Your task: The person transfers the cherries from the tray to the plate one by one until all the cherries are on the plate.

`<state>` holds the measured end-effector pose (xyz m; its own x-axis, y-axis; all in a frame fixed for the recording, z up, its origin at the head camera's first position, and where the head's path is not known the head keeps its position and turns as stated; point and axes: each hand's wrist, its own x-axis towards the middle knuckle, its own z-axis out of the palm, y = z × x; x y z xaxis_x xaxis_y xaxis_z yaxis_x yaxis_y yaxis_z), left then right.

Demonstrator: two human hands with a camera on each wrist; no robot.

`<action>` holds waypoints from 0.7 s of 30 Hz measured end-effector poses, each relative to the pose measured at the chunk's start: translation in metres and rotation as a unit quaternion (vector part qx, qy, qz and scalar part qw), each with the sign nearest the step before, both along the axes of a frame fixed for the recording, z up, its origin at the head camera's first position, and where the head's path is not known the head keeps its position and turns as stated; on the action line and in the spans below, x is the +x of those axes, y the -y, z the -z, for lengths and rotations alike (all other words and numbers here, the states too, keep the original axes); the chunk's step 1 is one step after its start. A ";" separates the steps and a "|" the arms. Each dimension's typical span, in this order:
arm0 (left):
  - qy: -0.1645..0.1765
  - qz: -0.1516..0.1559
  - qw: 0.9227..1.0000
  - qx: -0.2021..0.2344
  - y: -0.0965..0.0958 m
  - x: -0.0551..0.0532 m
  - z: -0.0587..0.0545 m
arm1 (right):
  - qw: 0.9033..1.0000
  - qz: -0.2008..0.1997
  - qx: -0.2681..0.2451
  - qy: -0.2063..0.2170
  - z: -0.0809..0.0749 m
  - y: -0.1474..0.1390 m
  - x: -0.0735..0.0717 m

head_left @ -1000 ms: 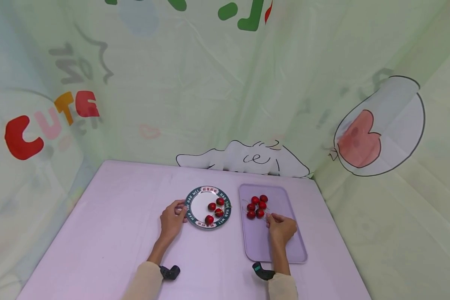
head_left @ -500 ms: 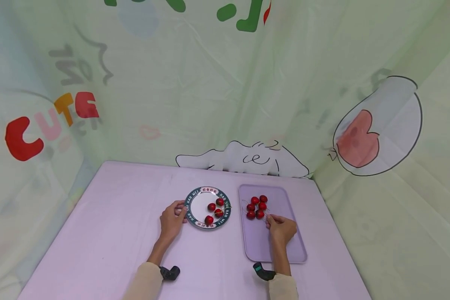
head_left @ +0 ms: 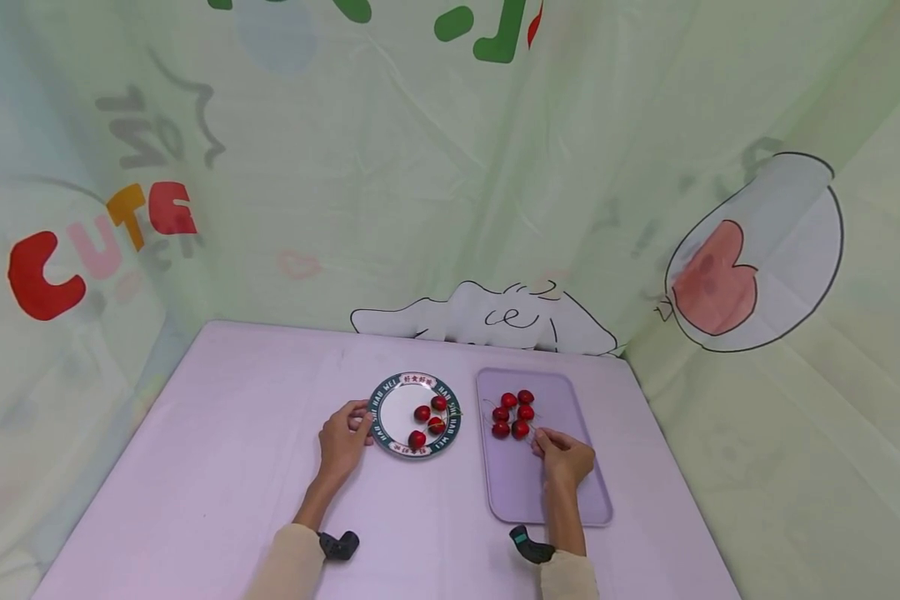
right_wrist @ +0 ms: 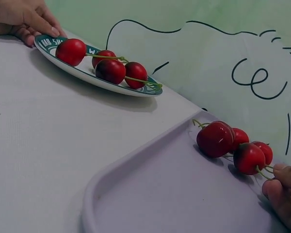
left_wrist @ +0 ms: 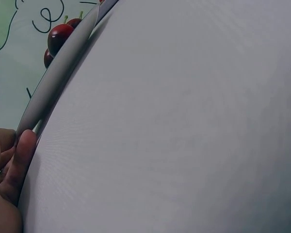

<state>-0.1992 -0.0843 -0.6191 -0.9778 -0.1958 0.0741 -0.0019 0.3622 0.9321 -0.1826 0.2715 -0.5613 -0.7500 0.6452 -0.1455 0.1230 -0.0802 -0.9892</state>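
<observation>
My left hand (head_left: 342,437) grips the left rim of a round plate (head_left: 390,400) with a dark green patterned border. Several red cherries (head_left: 422,413) with green stems lie on the plate's right half. In the left wrist view, the thumb and a finger (left_wrist: 24,150) are at the plate's edge. On the right, my right hand (head_left: 566,457) is over the lilac tray (head_left: 513,492), its thumb and forefinger pinching a cherry stem. The cherry (right_wrist: 249,158) on that stem sits at the near side of a cluster of several cherries (right_wrist: 216,139) in the tray.
Plate and tray stand side by side on a pale lilac tabletop (head_left: 195,467), with a narrow strip of table between them. A printed curtain (head_left: 420,167) hangs behind the table and at both sides. Black camera mounts (head_left: 339,547) sit on both wrists.
My right hand has shifted very slightly to the right, and the cherry by its fingertips has moved a little with it. The left hand and plate stay in place.
</observation>
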 end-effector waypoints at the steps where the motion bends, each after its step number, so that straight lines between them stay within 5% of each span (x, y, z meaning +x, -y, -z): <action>1: -0.001 0.000 1.000 0.000 0.000 0.000 0.000 | 1.000 0.000 -0.001 -0.002 0.002 -0.001 0.000; 21: -0.003 -0.003 1.000 -0.004 0.000 -0.001 0.000 | 1.000 -0.008 -0.020 -0.005 0.014 -0.002 -0.001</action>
